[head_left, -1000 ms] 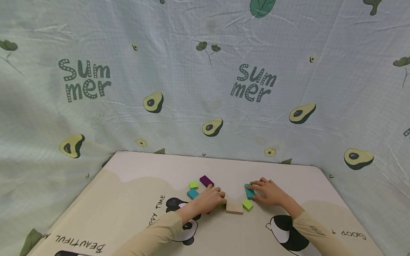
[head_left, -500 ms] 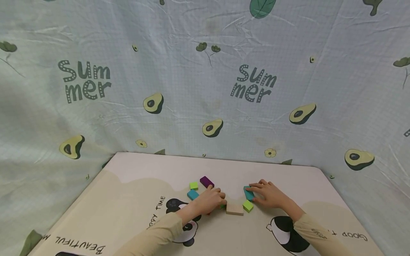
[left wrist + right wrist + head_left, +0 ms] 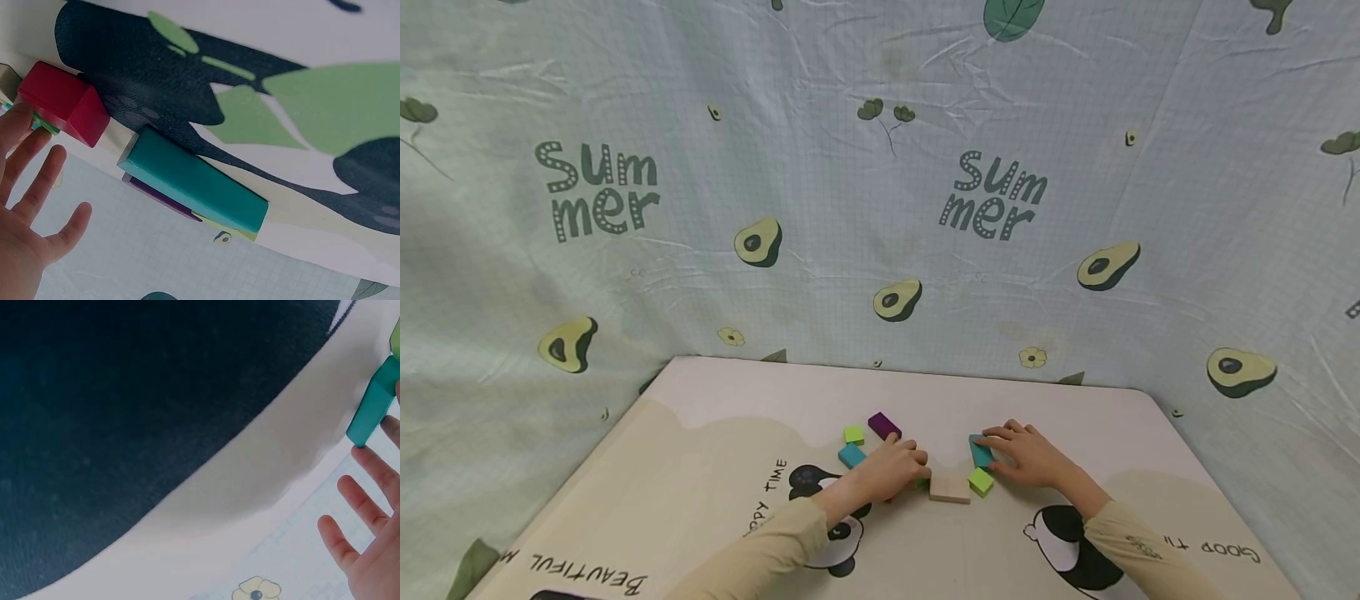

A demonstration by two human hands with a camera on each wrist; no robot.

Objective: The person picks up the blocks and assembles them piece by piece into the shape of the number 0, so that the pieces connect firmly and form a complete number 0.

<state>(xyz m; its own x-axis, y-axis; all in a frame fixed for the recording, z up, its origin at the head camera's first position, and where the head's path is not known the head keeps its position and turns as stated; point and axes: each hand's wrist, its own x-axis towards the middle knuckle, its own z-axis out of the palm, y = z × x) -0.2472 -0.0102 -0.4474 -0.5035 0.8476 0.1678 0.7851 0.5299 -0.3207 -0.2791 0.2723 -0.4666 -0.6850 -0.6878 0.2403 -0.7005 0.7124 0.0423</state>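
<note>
My left hand (image 3: pixel 887 468) holds its fingertips around a small green block (image 3: pixel 47 124), right behind a red block (image 3: pixel 65 103); its thumb is hidden. From above, the hand covers most of both blocks. To the right, my right hand (image 3: pixel 1026 454) pinches a flat teal block (image 3: pixel 981 452) by its ends, two fingertips touching it in the right wrist view. A lime cube (image 3: pixel 981 482) sits at that block's near end. Between the hands lies a pale wooden block (image 3: pixel 950 489), flat, beside the cube.
Left of my left hand are a blue block (image 3: pixel 852 455), a lime block (image 3: pixel 853 435) and a purple block (image 3: pixel 884 426). The printed mat (image 3: pixel 700 467) covers the table, whose far edge meets a hanging cloth (image 3: pixel 820 167) with avocado prints.
My right hand has shifted the teal block slightly left and towards the lime cube, turning it a little. My left hand has stayed in place.
</note>
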